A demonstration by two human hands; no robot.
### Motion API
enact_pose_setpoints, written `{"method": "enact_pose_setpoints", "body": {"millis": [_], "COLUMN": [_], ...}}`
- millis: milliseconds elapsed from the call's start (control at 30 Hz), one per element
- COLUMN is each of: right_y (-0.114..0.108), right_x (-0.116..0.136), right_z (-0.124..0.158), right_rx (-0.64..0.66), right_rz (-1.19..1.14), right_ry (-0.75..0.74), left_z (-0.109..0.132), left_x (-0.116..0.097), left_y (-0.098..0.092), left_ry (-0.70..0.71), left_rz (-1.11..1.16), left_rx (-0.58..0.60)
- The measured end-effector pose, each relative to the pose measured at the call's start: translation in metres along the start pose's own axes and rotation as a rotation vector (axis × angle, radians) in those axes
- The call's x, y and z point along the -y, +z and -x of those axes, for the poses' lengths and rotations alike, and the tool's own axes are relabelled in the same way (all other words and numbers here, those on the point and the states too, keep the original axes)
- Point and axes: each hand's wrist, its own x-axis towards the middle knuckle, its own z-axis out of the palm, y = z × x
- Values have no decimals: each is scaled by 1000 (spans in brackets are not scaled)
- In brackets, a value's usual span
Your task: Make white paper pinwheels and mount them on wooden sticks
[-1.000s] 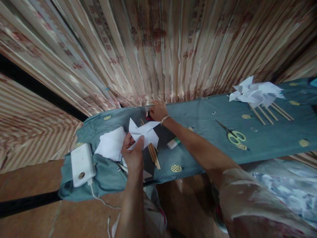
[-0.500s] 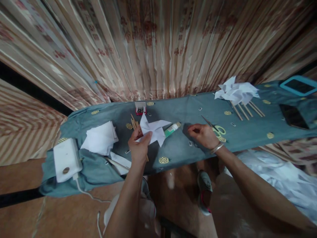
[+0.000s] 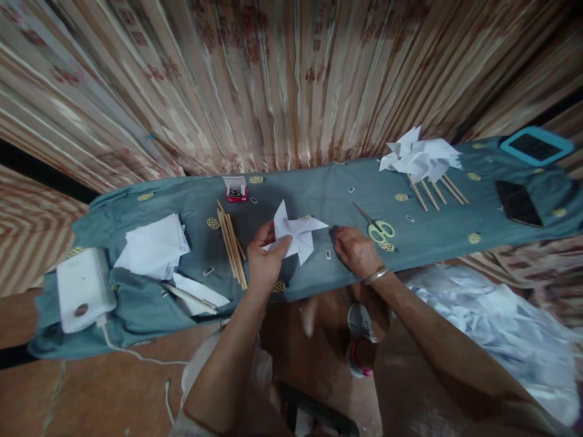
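My left hand (image 3: 264, 258) is closed on a white folded paper pinwheel (image 3: 296, 233), held just above the blue cloth-covered table (image 3: 319, 194). My right hand (image 3: 353, 249), with a bangle on the wrist, rests on the cloth just right of the pinwheel, its fingers curled in a pinch; what they hold is too small to make out. A bundle of thin wooden sticks (image 3: 232, 246) lies left of my left hand. A small red box of pins (image 3: 235, 191) stands behind the sticks.
A stack of white paper squares (image 3: 155, 246) and a white power adapter (image 3: 82, 288) lie at the left. Green-handled scissors (image 3: 378, 227) lie right of my hands. Finished pinwheels on sticks (image 3: 421, 161), a dark phone (image 3: 517, 203) and a blue-framed tablet (image 3: 535, 145) lie far right.
My right hand came back from the red box at the table's far edge to the cloth beside the pinwheel. The view swung left to right, bringing the phone and tablet into sight.
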Motion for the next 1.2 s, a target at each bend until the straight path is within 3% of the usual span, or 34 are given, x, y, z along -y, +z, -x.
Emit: {"method": "enact_pose_setpoints", "body": {"millis": [133, 367, 733, 933, 1200], "right_y": [-4, -6, -2, -4, -5], "right_x": [1, -4, -7, -3, 1], "right_z": [1, -6, -9, -10, -3], "right_rx": [-17, -21, -29, -15, -29], "right_rz": [-53, -363, -433, -403, -306], "right_ry": [1, 328, 442, 446, 330], "left_z": [0, 2, 3, 3, 6], "left_x": [4, 6, 5, 5, 1], "left_y": [7, 12, 13, 12, 12], "left_ry": [1, -8, 3, 0, -8], "left_rz": [3, -22, -36, -32, -16], "left_rx": [22, 34, 30, 41, 46]}}
